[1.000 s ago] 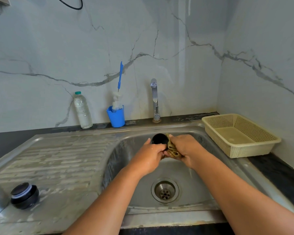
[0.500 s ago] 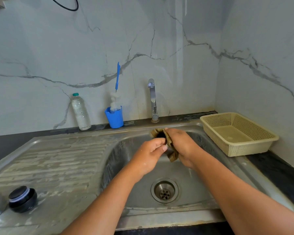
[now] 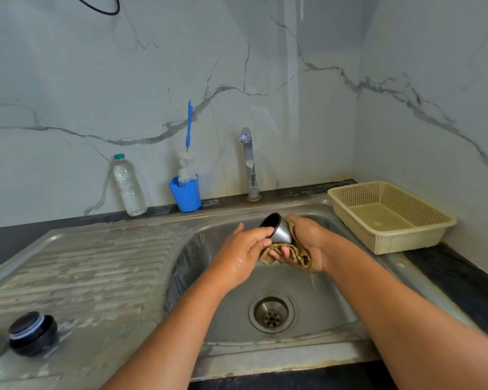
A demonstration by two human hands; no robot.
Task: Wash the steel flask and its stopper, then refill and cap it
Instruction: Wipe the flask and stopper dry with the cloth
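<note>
Now, over the sink (image 3: 330, 299), left grip (image 3: 243, 257) pinches steel cap (image 3: 280, 231); right grip (image 3: 312, 242) clutches cloth (image 3: 299, 258) against it.

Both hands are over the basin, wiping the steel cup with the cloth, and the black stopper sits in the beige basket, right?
No. The head view shows the black stopper on the draining board left of the basin, not in the beige basket. The rest stands: left hand and right hand hold the steel cup and cloth over the basin.

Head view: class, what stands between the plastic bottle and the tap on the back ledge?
A blue cup holding a bottle brush stands between the plastic bottle and the tap, shown in the head view.
</note>
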